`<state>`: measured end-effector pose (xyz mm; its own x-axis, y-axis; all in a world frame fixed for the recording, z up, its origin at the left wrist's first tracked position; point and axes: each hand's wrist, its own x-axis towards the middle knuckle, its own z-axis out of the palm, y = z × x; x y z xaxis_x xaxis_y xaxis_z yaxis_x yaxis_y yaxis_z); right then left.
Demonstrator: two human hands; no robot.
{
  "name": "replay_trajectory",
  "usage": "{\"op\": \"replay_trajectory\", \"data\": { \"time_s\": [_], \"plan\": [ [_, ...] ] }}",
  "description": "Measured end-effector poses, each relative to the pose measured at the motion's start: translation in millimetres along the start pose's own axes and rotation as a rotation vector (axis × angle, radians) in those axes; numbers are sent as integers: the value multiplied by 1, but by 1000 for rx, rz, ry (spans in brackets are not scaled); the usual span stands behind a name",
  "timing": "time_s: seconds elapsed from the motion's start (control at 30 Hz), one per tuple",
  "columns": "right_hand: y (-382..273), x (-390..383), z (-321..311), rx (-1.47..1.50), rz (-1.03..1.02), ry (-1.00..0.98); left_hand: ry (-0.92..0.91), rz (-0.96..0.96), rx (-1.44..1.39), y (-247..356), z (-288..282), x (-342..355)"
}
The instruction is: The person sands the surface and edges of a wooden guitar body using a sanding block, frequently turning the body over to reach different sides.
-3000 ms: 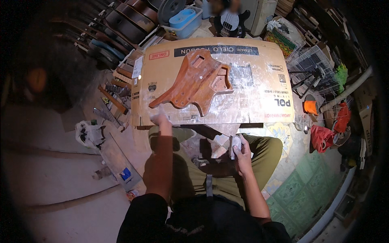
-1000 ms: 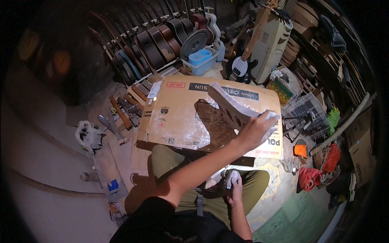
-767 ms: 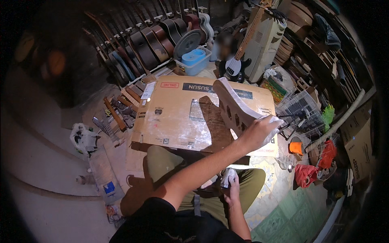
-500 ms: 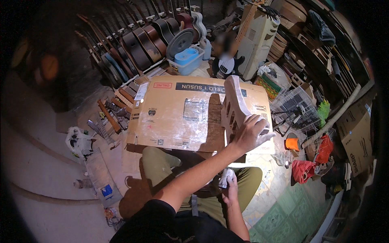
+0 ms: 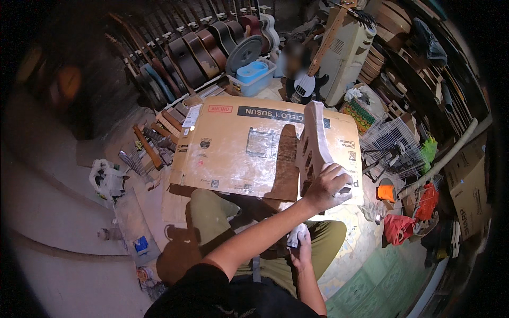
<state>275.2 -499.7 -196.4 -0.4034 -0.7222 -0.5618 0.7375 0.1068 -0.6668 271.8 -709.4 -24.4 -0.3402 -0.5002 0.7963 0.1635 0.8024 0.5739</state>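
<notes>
A pale, dusty wooden guitar body with dark cut-out cavities in its face stands on edge on a flattened cardboard box. Its near end is in the grip of my left hand, whose fingers curl over the top edge; the arm crosses in front of me. Low over my lap, my right hand is closed round a small white, dust-covered piece with a dark edge; its exact kind is unclear. The guitar body throws a dark shadow to its left across the cardboard.
Guitars line a rack at the back left, beside a clear tub with a blue container. Beyond the cardboard, a person is near a dark guitar. Wood pieces lie left; a wire cage and orange container stand right.
The view has shifted slightly, moving the surroundings right in the picture. My left hand sits slightly nearer to me on the guitar body. My right hand keeps its hold, nearly still.
</notes>
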Motion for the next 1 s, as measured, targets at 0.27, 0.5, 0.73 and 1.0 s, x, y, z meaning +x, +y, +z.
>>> {"op": "replay_trajectory", "data": {
  "time_s": [0.27,0.5,0.73,1.0],
  "plan": [
    [1,0,-3,-3,14,-2,-46,6,-39,3,-3,1],
    [-64,13,-36,127,3,114,-111,174,-162,3,-35,-19],
    [-204,-2,-10,-1087,-621,102,-208,186,-432,4,-60,-73],
    [-265,26,8,-2034,-164,-93,-579,327,-518,14,-39,-124]
  ]
}}
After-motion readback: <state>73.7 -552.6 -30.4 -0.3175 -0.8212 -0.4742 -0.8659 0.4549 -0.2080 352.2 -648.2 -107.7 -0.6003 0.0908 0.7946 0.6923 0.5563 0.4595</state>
